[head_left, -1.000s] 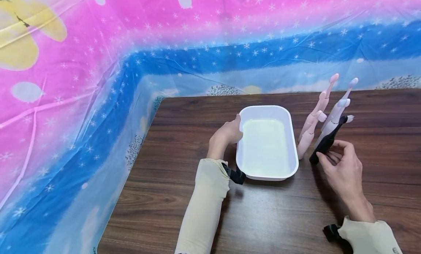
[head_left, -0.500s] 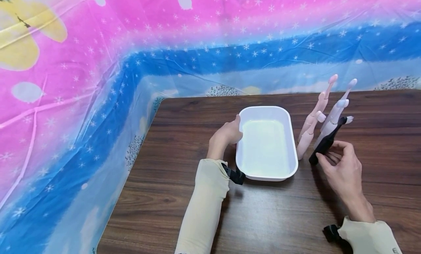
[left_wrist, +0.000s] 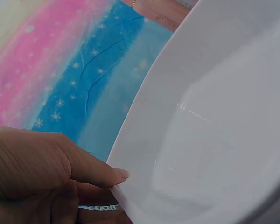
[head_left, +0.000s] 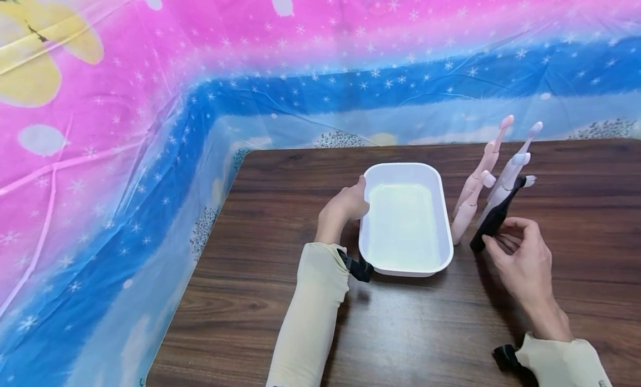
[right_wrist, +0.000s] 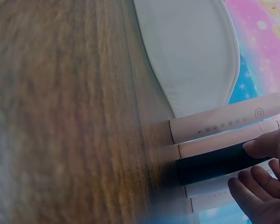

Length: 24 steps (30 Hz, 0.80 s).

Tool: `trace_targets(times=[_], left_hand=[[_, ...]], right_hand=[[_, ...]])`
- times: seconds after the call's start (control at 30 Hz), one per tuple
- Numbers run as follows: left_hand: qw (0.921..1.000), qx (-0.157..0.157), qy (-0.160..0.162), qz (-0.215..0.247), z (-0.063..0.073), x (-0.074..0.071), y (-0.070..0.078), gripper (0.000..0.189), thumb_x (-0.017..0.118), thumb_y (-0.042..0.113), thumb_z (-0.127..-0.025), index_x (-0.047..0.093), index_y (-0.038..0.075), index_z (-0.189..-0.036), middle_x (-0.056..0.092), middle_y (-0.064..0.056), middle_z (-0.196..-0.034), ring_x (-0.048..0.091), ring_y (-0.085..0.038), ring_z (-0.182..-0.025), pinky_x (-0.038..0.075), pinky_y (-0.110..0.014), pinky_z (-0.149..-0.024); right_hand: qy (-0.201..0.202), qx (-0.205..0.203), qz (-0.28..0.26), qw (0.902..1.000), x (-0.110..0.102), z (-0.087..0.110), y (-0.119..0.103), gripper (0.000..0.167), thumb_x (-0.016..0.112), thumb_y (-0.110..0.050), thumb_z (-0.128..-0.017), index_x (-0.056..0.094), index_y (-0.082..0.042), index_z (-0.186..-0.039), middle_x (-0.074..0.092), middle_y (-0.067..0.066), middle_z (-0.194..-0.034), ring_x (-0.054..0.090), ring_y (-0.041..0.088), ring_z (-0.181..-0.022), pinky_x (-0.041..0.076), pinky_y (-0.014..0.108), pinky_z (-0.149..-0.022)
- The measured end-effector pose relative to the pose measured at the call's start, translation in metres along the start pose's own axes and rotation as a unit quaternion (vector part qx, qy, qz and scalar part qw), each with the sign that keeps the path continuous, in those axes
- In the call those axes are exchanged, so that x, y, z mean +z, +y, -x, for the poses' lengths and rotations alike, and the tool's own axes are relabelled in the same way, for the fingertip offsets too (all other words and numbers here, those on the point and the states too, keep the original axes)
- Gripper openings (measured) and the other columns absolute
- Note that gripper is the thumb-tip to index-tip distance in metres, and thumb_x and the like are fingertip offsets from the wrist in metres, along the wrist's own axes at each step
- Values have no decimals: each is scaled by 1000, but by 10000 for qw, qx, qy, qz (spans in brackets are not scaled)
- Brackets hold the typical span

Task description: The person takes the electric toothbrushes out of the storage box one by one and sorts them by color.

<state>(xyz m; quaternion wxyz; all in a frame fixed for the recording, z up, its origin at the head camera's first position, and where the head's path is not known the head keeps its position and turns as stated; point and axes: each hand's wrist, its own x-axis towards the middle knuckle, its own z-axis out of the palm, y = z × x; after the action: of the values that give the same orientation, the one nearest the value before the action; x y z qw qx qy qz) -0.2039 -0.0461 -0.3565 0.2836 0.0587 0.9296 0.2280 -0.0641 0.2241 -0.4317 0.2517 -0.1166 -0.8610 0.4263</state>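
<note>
My left hand pinches the left rim of a white plastic tub, thumb over the edge and fingers beneath in the left wrist view. Just right of the tub, electric toothbrushes stand upright on the table in two rows. Pink toothbrushes form the row nearer the tub; pale lilac-white ones stand behind a black toothbrush. My right hand holds that black toothbrush low on its handle by thumb and index finger. In the right wrist view the thumb lies on the black handle, the other fingers loosely bent.
The dark wood-grain table lies under everything. A pink and blue cloth with snowflakes hangs behind and along the left side. Black straps sit at both wrists over cream sleeves.
</note>
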Motion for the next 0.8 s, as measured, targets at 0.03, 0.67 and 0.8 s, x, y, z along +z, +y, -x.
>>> trace_targets(times=[0.03, 0.67, 0.8], left_hand=[[10000, 4, 4, -23, 0, 0, 0, 68, 36, 14, -101, -5, 19, -155, 56, -9, -75, 36, -15, -46, 38, -29, -52], [9999, 30, -49, -130, -3, 0, 0, 68, 36, 13, -101, -5, 19, -155, 53, -7, -72, 30, -13, -44, 37, -29, -51], [9999, -19, -91, -115, -4, 0, 1, 69, 36, 13, -101, -6, 20, -155, 52, -6, -71, 29, -14, -44, 36, -29, -52]], right_hand=[[-1, -13, 27, 10000, 0, 0, 0, 45, 74, -4, -79, 51, 1, -117, 64, 15, -108, 44, -26, -83, 38, -3, -72], [469, -197, -53, 9987, -6, 8, -6, 49, 75, -8, -79, 54, -2, -122, 59, 5, -111, 47, -14, -97, 35, 4, -87], [1355, -774, -753, 9849, -10, 11, -15, 41, 72, -4, -78, 60, 2, -117, 56, -11, -111, 48, -9, -101, 37, 11, -92]])
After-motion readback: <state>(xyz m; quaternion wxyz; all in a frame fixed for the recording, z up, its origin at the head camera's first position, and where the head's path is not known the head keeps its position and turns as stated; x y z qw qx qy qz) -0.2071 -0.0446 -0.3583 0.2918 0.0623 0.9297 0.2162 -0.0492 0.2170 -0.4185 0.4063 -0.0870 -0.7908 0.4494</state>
